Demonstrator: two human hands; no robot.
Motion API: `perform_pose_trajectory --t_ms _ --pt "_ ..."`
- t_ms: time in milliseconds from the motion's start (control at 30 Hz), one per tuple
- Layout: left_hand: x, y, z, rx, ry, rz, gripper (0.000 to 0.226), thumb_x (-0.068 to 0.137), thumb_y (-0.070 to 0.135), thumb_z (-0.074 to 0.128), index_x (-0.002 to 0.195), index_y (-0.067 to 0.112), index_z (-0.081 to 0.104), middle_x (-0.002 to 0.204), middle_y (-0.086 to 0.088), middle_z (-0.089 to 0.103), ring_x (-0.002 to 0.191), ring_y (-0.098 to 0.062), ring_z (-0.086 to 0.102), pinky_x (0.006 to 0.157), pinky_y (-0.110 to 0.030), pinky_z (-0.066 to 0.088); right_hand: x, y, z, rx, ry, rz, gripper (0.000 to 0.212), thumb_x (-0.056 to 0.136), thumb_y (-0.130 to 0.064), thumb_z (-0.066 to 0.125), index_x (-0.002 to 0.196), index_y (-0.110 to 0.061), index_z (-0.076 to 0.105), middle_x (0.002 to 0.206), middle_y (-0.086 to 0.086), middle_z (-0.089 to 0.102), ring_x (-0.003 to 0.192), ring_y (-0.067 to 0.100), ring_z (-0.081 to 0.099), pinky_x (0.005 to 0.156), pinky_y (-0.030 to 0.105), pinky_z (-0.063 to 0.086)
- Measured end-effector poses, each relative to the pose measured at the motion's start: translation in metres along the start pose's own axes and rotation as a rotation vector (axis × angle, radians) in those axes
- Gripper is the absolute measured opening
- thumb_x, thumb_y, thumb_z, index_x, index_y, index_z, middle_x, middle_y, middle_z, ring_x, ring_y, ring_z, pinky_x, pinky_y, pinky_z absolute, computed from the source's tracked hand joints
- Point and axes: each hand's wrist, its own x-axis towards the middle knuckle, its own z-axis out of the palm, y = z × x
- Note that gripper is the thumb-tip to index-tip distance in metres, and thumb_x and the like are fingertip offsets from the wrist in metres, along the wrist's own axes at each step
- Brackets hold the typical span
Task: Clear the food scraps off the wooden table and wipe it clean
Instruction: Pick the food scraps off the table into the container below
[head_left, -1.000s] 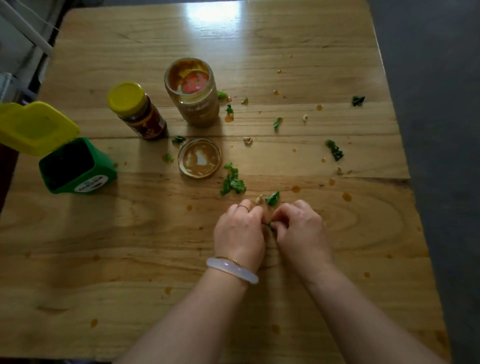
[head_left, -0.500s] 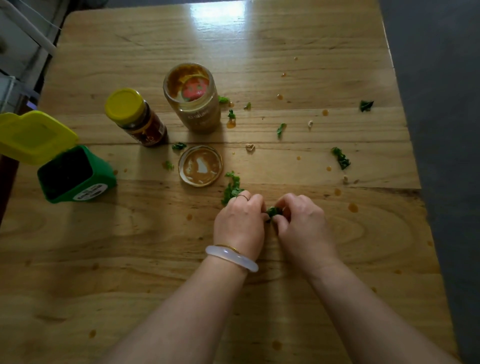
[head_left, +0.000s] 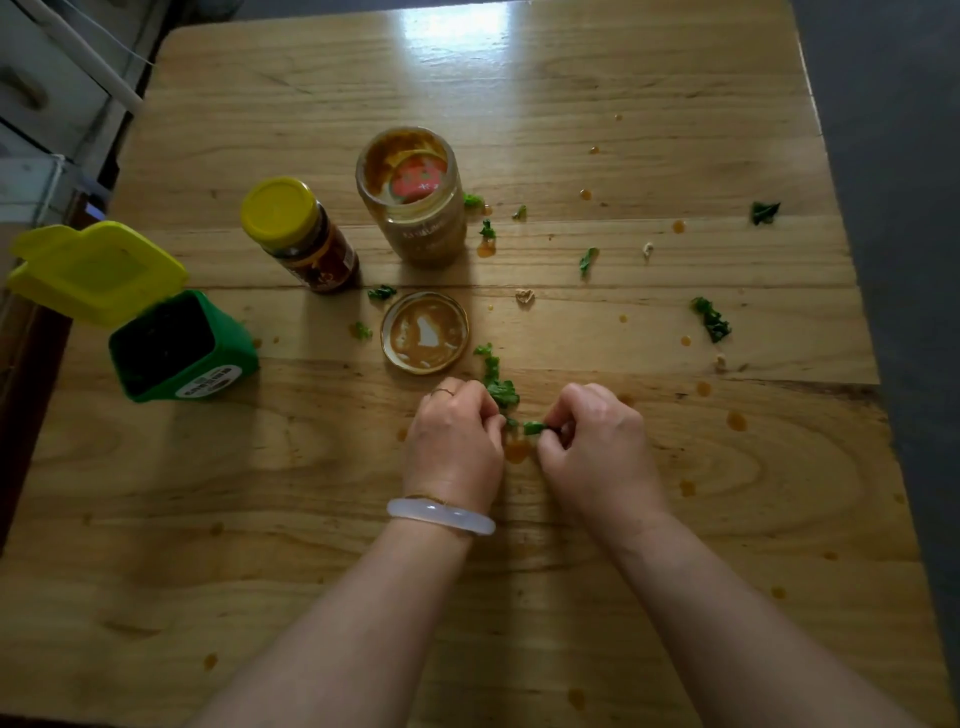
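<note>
Right grip (head_left: 597, 436) on green scrap (head_left: 532, 428)

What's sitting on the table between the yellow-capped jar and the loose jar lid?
In the head view, one small green leaf scrap lies on the wooden table between the yellow-capped jar and the loose lid; otherwise bare wood.

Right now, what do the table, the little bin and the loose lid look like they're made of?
Table: varnished wood, with visible grain and window glare. Bin: likely plastic, uniform green, moulded yellow flip lid. Loose lid: probably metal, thin gold rim, sauce-smeared inside.
</note>
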Motion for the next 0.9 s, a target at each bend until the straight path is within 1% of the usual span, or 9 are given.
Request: perform_pose_trajectory --t_ms 133,233,300,400,500,567,633,767,900 --pt "-0.008 -0.001 -0.003 -0.046 -0.008 -0.030 0.009 0.085 0.020 0.063 0.080 0.023 0.056 0.085 0.008 0.054 0.085 -0.013 0.054 0.077 -0.030 0.049 -0.002 -0.004 0.003 -0.002 -0.032 -0.010 0.016 0.084 -0.010 0.060 0.077 -0.021 0.050 0.077 -0.010 0.046 0.071 0.005 0.046 0.060 0.015 0.040" --pt "-0.023 -0.006 -0.005 -0.095 -0.036 -0.064 0.016 0.083 0.018 0.066 0.075 0.025 0.054 0.080 0.010 0.056 0.077 -0.008 0.054 0.068 -0.019 0.047 -0.011 -0.005 0.004 0.000 -0.041 -0.016 0.017 0.084 -0.008 0.061 0.077 -0.022 0.053 0.074 -0.011 0.049 0.070 0.004 0.048 0.062 0.018 0.045" --pt "-0.033 -0.014 -0.007 -0.173 -0.023 -0.099 0.016 0.079 0.014 0.069 0.073 0.022 0.057 0.075 0.011 0.057 0.070 -0.004 0.055 0.062 -0.015 0.045 -0.018 -0.005 0.005 0.029 -0.033 -0.008 0.020 0.084 -0.007 0.061 0.076 -0.024 0.053 0.073 -0.012 0.051 0.069 0.002 0.050 0.061 0.017 0.045" --pt "-0.051 -0.026 -0.011 -0.358 0.019 -0.183 0.020 0.073 0.008 0.073 0.076 0.023 0.060 0.069 0.010 0.061 0.064 -0.002 0.058 0.060 -0.018 0.051 -0.032 -0.004 0.008 0.075 0.009 0.006 0.021 0.084 -0.006 0.064 0.078 -0.025 0.056 0.074 -0.014 0.054 0.070 -0.001 0.053 0.060 0.014 0.047" --pt "-0.068 -0.034 -0.018 -0.492 0.004 -0.210 0.025 0.072 0.006 0.076 0.079 0.026 0.063 0.071 0.009 0.064 0.068 0.000 0.060 0.060 -0.013 0.051 -0.048 -0.008 0.009 0.145 -0.031 0.056 0.029 0.086 -0.008 0.066 0.098 -0.033 0.058 0.077 -0.019 0.052 0.074 -0.008 0.052 0.063 0.004 0.044" --pt "-0.082 -0.042 -0.021 -0.551 -0.047 -0.197 0.028 0.072 0.003 0.076 0.080 0.028 0.065 0.074 0.007 0.065 0.069 0.000 0.062 0.062 -0.014 0.051 -0.062 -0.013 0.013 0.168 -0.088 0.058 0.047 0.086 -0.007 0.066 0.121 -0.036 0.056 0.080 -0.020 0.051 0.076 -0.008 0.052 0.062 0.004 0.044" --pt "-0.094 -0.050 -0.022 -0.580 -0.085 -0.175 0.030 0.071 0.001 0.076 0.077 0.029 0.068 0.076 0.005 0.067 0.070 -0.003 0.064 0.063 -0.016 0.052 -0.072 -0.017 0.019 0.171 -0.115 0.036 0.054 0.085 -0.005 0.065 0.128 -0.037 0.054 0.085 -0.021 0.052 0.078 -0.006 0.053 0.065 0.003 0.042" --pt "-0.118 -0.069 -0.033 -0.664 -0.086 -0.166 0.030 0.067 -0.002 0.078 0.068 0.027 0.071 0.076 0.005 0.069 0.069 -0.005 0.066 0.064 -0.019 0.053 -0.090 -0.031 0.031 0.138 -0.097 -0.043 0.021 0.084 -0.010 0.070 0.091 -0.029 0.071 0.084 -0.017 0.060 0.077 -0.002 0.057 0.068 0.010 0.048" --pt "-0.156 -0.098 -0.044 -0.718 -0.141 -0.255 0.024 0.065 0.001 0.080 0.068 0.024 0.073 0.075 -0.001 0.070 0.071 -0.010 0.067 0.067 -0.023 0.054 -0.121 -0.042 0.047 0.172 -0.121 -0.075 0.014 0.077 -0.012 0.077 0.080 -0.026 0.074 0.077 -0.013 0.066 0.071 0.002 0.060 0.066 0.019 0.052"
